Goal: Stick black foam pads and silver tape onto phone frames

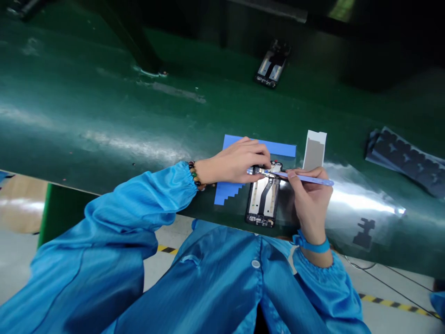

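Along the near edge of the green bench (114, 109), head view: phone frame (263, 200) sits w/ its lower end just beside that edge, so v. little room wearer's side; broad bench surface runs off L, and there's a wide gap b/w it and the 2nd phone frame (273, 65) farther out. Long axis points away from wearer, far end leaning slightly R. R hand (312, 197): fingers clamped on blue tool (314, 180), crossing the far end, tip to L. L hand (239, 161) at far-L corner, thumb & index a bit apart; can't tell if they're pinching anything. Blue sheet (278, 147) partly under L hand; pale strip (314, 153) just beyond R hand.
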Motion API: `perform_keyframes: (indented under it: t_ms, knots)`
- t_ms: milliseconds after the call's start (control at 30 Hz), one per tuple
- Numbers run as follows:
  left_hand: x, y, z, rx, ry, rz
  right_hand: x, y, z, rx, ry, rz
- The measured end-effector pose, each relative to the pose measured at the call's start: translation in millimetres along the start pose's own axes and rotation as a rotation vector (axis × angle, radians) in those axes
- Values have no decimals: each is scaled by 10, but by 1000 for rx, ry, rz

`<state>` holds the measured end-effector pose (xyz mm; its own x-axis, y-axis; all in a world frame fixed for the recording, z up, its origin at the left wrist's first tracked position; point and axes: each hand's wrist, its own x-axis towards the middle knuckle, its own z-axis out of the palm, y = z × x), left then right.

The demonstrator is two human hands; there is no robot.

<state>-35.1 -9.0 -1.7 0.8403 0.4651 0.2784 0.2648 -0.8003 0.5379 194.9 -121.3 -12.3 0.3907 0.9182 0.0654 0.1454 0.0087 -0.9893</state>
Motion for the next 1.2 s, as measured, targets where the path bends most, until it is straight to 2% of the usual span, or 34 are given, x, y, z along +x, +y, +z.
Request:
perform_keyframes:
  t_ms: [133, 233, 333, 433, 533, 633, 733, 833, 1000, 1100, 1200]
  knots:
    - [-4, 19, -15, 135, -2, 69, -22, -42, -34, -1, 9, -12]
    - [0, 113, -51, 306, -39, 124, 70, -167, -165, 22, 143, -66]
    - [9, 233, -74, 453, -69, 147, 307, -277, -299, 46, 252, -157]
    - [8, 278, -56, 489, -66, 158, 513, -258, -311, 67, 119, -159]
    - [-7, 217, -23, 427, -44, 174, 480, -146, -247, 72, -2, -47]
    - [-10, 137, -9, 364, 2, 188, 265, -101, -281, 115, 5, 58]
    - [74, 139, 7, 300, 62, 182, 179, -177, -465, 146, 46, 39]
    - [291, 237, 89, 292, 62, 175, 396, -205, -667, 95, 148, -81]
    - [663, 419, 357, 423, -69, 160, 848, 75, -771, 53, 116, -69]
    - [715, 440, 459, 409, -102, 160, 887, 235, -766, 34, 99, -64]
    - [690, 430, 459, 385, -119, 161, 844, 289, -778, 0, 68, -87]
